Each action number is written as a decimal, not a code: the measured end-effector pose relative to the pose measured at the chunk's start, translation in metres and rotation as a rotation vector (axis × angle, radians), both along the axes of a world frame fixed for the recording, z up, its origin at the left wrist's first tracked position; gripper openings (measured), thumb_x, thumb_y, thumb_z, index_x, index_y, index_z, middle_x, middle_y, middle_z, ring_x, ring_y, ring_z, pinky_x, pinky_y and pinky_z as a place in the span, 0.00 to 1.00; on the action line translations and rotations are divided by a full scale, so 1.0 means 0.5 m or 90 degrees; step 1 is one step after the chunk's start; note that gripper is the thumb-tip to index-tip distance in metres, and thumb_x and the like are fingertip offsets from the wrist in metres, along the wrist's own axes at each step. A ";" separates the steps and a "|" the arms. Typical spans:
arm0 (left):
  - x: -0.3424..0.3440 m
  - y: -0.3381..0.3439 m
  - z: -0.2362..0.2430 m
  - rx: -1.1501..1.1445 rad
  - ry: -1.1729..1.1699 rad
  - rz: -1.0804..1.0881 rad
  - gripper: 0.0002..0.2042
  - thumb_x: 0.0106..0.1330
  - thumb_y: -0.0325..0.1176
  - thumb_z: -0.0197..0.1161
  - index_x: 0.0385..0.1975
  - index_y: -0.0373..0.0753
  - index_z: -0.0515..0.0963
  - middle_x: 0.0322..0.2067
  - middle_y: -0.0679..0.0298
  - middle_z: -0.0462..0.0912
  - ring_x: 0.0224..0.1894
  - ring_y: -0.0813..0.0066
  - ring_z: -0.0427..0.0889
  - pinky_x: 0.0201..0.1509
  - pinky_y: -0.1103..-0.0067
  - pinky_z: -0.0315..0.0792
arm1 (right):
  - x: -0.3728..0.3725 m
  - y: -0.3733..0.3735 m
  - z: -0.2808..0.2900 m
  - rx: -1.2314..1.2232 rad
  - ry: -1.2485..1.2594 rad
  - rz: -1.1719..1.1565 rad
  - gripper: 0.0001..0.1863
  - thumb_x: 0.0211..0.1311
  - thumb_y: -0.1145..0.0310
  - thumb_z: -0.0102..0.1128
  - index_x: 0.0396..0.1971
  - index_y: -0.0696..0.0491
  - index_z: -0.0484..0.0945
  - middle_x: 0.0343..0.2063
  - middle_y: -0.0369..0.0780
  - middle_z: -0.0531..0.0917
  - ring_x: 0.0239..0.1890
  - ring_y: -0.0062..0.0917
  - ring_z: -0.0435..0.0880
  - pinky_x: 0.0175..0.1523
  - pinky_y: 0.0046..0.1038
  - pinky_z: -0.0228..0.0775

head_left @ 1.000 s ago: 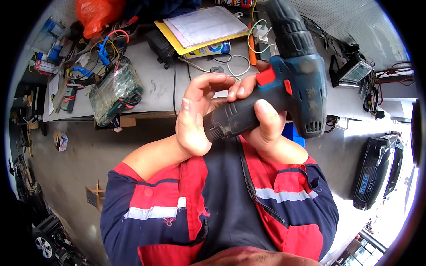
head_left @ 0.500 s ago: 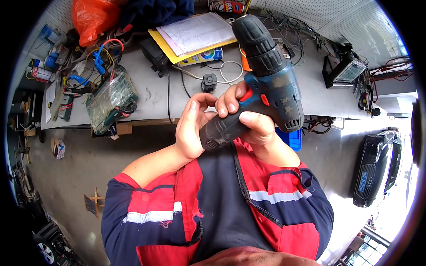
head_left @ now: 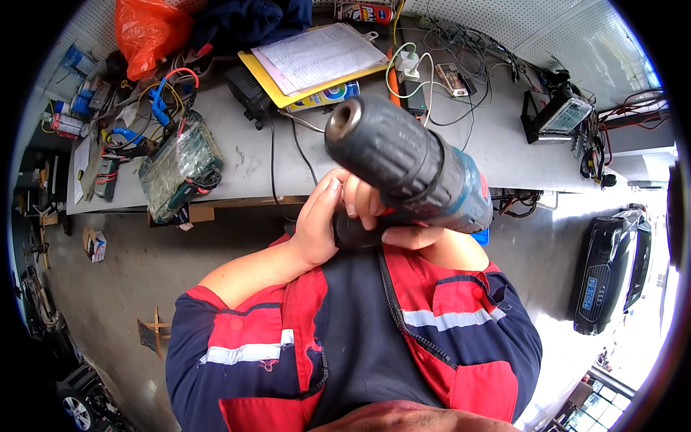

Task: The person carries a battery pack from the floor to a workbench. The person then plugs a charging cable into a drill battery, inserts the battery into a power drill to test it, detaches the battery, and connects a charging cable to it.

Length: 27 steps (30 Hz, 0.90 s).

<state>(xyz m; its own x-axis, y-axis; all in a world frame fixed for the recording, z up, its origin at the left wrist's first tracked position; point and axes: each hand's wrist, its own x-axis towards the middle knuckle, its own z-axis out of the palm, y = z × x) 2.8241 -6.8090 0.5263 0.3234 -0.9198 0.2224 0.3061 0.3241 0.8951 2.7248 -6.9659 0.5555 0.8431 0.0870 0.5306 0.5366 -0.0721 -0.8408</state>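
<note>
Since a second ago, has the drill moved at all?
Yes. The drill has swung round in both hands: its chuck, earlier aimed toward the yellow clipboard on the bench, now points up toward the camera.

Both hands hold a blue and black drill (head_left: 410, 169) up close, its round nose pointing at the camera. The left hand (head_left: 317, 227) and right hand (head_left: 403, 234) wrap its handle. Behind is a grey counter (head_left: 504, 155) with wires and papers (head_left: 320, 54).

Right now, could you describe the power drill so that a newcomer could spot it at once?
Start at the long grey workbench. In front of it, both hands raise the cordless drill. It has a blue-green body and a black chuck, and is the biggest tool here.
</note>
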 end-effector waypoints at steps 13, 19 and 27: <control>0.006 0.003 -0.014 -0.024 0.101 -0.084 0.17 0.78 0.43 0.36 0.39 0.35 0.67 0.38 0.55 0.76 0.46 0.68 0.72 0.58 0.72 0.67 | 0.012 0.019 -0.035 0.207 -0.035 0.058 0.16 0.48 0.67 0.65 0.37 0.52 0.72 0.30 0.36 0.78 0.37 0.31 0.76 0.49 0.36 0.66; 0.021 0.006 0.007 0.142 -0.036 -0.214 0.41 0.55 0.36 0.77 0.64 0.30 0.58 0.54 0.60 0.71 0.58 0.73 0.70 0.63 0.74 0.66 | -0.024 0.037 -0.001 0.575 0.115 -0.105 0.33 0.48 0.66 0.64 0.57 0.59 0.66 0.31 0.40 0.77 0.38 0.32 0.79 0.51 0.36 0.70; 0.020 -0.006 -0.012 0.305 0.111 -0.254 0.26 0.59 0.43 0.66 0.51 0.33 0.67 0.37 0.63 0.76 0.35 0.81 0.75 0.35 0.82 0.71 | -0.032 0.027 -0.034 0.714 0.093 -0.236 0.29 0.53 0.70 0.57 0.57 0.60 0.64 0.34 0.42 0.75 0.41 0.33 0.78 0.50 0.34 0.72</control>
